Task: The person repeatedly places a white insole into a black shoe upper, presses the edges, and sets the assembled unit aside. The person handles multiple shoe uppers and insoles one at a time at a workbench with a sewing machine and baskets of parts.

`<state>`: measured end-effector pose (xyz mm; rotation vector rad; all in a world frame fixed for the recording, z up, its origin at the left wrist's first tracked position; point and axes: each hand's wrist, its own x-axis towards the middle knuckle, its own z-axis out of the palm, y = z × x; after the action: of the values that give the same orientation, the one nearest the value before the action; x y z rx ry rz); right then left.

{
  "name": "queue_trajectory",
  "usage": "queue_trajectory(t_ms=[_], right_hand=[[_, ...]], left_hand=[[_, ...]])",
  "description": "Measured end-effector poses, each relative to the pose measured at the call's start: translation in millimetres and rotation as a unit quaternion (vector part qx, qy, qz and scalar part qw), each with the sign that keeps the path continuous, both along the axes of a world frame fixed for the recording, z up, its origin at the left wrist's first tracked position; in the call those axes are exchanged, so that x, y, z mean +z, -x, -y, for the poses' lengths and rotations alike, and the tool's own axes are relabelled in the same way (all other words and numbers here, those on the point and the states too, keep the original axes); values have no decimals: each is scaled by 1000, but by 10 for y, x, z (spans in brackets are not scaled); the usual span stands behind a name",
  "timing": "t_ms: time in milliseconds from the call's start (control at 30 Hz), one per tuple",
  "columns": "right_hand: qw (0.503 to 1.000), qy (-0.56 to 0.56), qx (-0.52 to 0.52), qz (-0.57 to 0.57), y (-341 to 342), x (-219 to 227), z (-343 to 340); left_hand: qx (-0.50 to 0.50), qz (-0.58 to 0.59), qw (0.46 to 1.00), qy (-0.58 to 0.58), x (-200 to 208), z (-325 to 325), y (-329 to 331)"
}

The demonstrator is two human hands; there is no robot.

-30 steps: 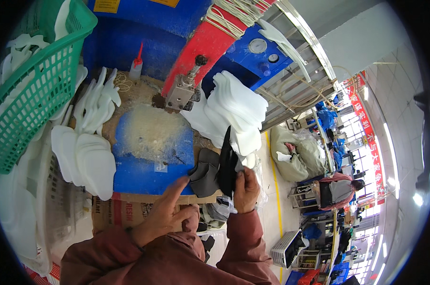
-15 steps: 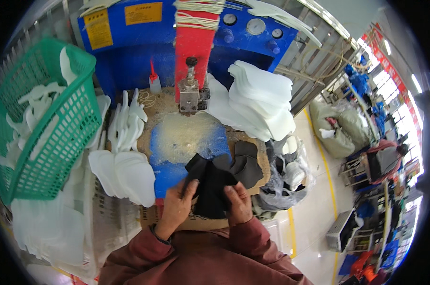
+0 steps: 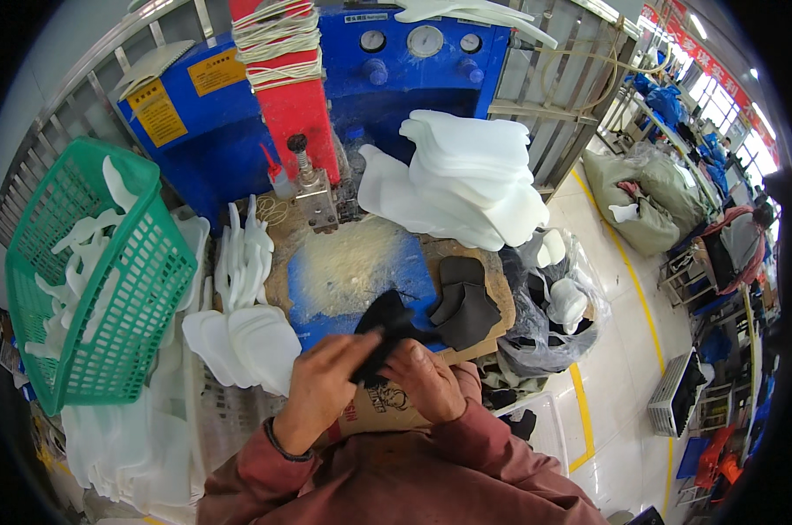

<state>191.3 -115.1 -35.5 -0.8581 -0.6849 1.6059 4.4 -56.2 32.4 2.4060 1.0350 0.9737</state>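
Note:
A black piece of fabric (image 3: 385, 325), folded or bunched, is between my hands over the front edge of the work surface. My right hand (image 3: 427, 383) has its fingers closed on the lower right part of it. My left hand (image 3: 326, 378) is at its left edge, with the fingertips smeared by motion, so their grip is unclear. Just beyond the fabric lies a blue board (image 3: 361, 271) dusted with pale powder. Dark grey pieces (image 3: 466, 306) are stacked to the right of the board.
A red machine arm (image 3: 293, 114) with a metal head (image 3: 315, 197) stands over the board. White shaped pieces are stacked at right (image 3: 470, 175) and left (image 3: 247, 341). A green basket (image 3: 133, 306) holds more. Right of the surface sits a clear plastic bag (image 3: 545, 346).
The view has shifted and tilted. The black fabric, spread between both hands before, is now more bunched, and my hands are closer together. My left hand has moved across toward the fabric.

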Motion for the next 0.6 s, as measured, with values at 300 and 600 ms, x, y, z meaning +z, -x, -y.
queue_trajectory(t_ms=[300, 600], right_hand=[[954, -17, 50, -296, 192, -455, -172], [950, -40, 93, -295, 212, -498, -697]], left_hand=[[-113, 14, 978, 176, 42, -35, 135], [18, -9, 999, -35, -29, 74, -88]])
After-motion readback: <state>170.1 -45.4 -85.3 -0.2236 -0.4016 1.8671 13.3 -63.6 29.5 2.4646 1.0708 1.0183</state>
